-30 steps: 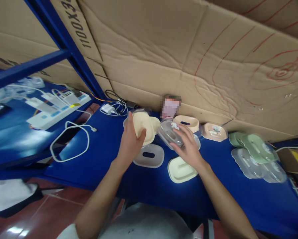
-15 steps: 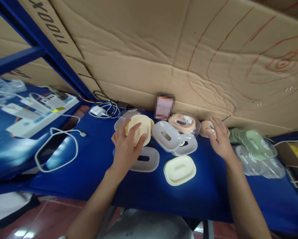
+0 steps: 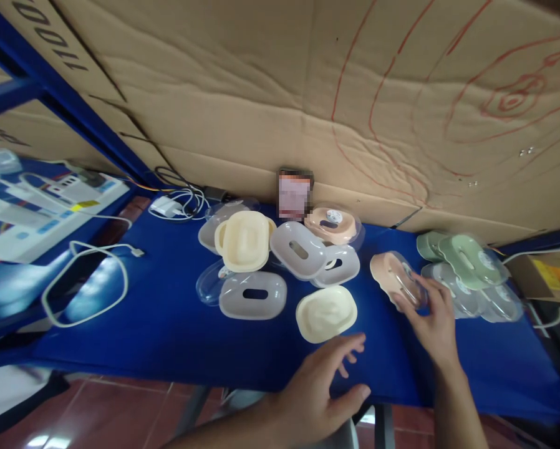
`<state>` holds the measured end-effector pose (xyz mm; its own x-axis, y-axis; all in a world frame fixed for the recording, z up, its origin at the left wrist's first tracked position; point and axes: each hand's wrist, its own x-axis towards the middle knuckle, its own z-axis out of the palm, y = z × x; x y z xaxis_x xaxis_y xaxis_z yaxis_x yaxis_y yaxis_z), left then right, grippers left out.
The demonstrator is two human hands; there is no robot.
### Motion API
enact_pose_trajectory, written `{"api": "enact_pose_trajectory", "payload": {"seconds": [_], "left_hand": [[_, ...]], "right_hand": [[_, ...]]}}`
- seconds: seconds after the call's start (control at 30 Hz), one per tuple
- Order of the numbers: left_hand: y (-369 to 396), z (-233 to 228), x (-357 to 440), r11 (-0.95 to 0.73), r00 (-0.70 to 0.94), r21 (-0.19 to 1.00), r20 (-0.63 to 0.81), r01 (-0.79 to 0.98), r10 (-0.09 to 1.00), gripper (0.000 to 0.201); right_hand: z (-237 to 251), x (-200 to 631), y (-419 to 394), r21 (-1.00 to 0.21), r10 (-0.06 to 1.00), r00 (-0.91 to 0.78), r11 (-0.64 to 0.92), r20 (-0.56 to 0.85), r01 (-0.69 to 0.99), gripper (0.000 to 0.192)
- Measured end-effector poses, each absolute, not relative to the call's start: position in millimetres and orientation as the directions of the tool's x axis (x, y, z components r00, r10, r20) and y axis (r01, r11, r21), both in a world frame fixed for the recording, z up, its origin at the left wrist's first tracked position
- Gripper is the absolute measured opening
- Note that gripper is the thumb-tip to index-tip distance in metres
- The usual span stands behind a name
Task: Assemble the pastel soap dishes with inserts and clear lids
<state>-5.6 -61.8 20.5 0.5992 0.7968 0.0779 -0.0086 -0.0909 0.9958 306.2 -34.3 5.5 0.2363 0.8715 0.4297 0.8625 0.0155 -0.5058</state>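
My right hand point(image 3: 432, 315) grips the near right side of a peach plastic box with a clear cover point(image 3: 392, 277), which sits tilted on the blue table. Nothing is in my left hand point(image 3: 324, 386), held over the table's front edge with thumb and fingers apart. Just beyond it lies a cream oval lid point(image 3: 327, 313). Grey slotted lids point(image 3: 301, 251) overlap in the middle, and another grey slotted lid point(image 3: 253, 295) lies to the left. Above that one rests a cream piece with side tabs point(image 3: 246, 240). A second peach piece with a slot point(image 3: 331, 224) is at the back.
Green boxes with clear covers point(image 3: 471, 262) are stacked at the right. A white power strip point(image 3: 55, 218) and a looped white cable point(image 3: 125, 280) occupy the left. Cardboard point(image 3: 242, 93) walls the back, with a pixelated item point(image 3: 294, 194) against it.
My left hand has let go of the cream piece and moved right and toward me. My right hand has brought the peach box forward from the cardboard. The view has shifted slightly.
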Motion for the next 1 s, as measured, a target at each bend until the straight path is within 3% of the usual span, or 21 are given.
{"api": "enact_pose_trajectory", "payload": {"seconds": [0.1, 0.2, 0.3, 0.43, 0.57, 0.77, 0.83, 0.93, 1.0], "left_hand": [[-57.3, 16.2, 4.9, 0.311, 0.601, 0.927, -0.13, -0.209, 0.789, 0.113], [-39.4, 26.1, 5.9, 0.421, 0.587, 0.816, -0.128, -0.396, 0.8, 0.138], [-25.0, 36.5, -3.4, 0.357, 0.489, 0.81, -0.101, -0.465, 0.866, 0.134], [-26.0, 32.1, -25.9, 0.27, 0.334, 0.882, -0.139, -0.387, 0.932, 0.128], [-39.0, 19.0, -44.1, 0.309, 0.251, 0.898, -0.236, -0.312, 0.939, 0.122], [-37.8, 18.6, -51.3, 0.246, 0.16, 0.932, -0.209, -0.267, 0.965, 0.116], [-32.3, 22.5, -50.7, 0.222, 0.145, 0.933, -0.188, -0.281, 0.971, 0.116], [-22.7, 29.5, -50.0, 0.218, 0.186, 0.926, -0.166, -0.308, 0.969, 0.113], [-16.2, 34.0, -51.2, 0.194, 0.212, 0.925, -0.128, -0.328, 0.969, 0.114]], "right_hand": [[17.8, 269.1, -63.4, -0.63, 0.887, 0.25, 0.057, 0.388, 0.775, 0.061], [34.4, 228.8, -76.4, -0.67, 0.931, 0.019, 0.249, 0.366, 0.7, 0.056], [54.6, 204.1, -63.2, -0.653, 0.897, -0.173, 0.417, 0.406, 0.633, 0.053], [73.7, 203.1, -11.6, -0.552, 0.837, -0.279, 0.526, 0.47, 0.647, 0.052], [66.1, 221.5, 61.0, -0.392, 0.801, -0.268, 0.516, 0.535, 0.762, 0.044], [58.3, 224.7, 91.6, -0.352, 0.855, -0.225, 0.413, 0.467, 0.84, 0.047], [68.5, 208.3, 66.8, -0.375, 0.845, -0.299, 0.477, 0.442, 0.795, 0.051], [84.6, 175.9, 25.7, -0.438, 0.74, -0.565, 0.671, 0.364, 0.597, 0.062], [90.8, 157.6, 9.3, -0.461, 0.676, -0.651, 0.726, 0.346, 0.51, 0.062]]}}
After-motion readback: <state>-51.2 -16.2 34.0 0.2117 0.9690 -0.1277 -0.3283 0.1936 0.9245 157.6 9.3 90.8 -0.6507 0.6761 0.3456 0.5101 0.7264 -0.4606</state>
